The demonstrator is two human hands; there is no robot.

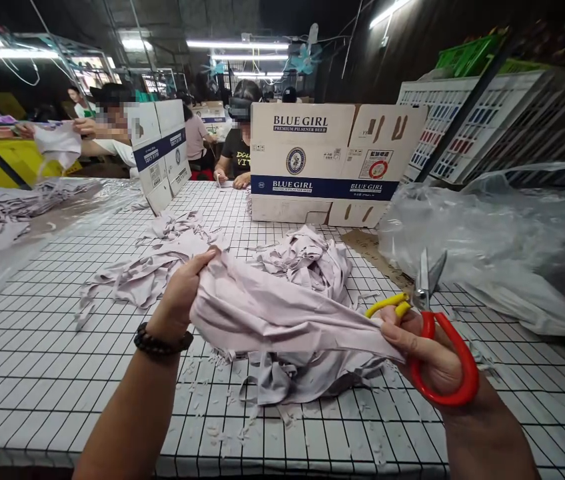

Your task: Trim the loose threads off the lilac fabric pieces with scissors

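Lower centre of the frame: a person's left hand (180, 300), a bead bracelet (160, 343) on the wrist, is closed on one end of a pale lilac cloth (272, 313), while the right hand (422, 353) at lower right pinches the other end, so the hands are well apart and the cloth is stretched between them just above the table (37, 373), apparently to pull it flat. The right hand also carries scissors (425, 287) by their red and yellow loops, with the blades slightly parted and pointing up, seemingly to keep them off the fabric. Under and behind the cloth, at centre, lies a heap of scraps (307, 257) of the same colour, with loose strips (147, 273) trailing to the left over the checked cover and fine clippings scattered below. A crumpled clear plastic bag (487, 240) fills the right side. Further back, a flattened beer box (332, 163) stands on edge at upper centre and another (160, 150) at upper left, likely as screens between work places; behind them sit other workers (235, 150), one at far upper left holding up white cloth (57, 143) under strip lights
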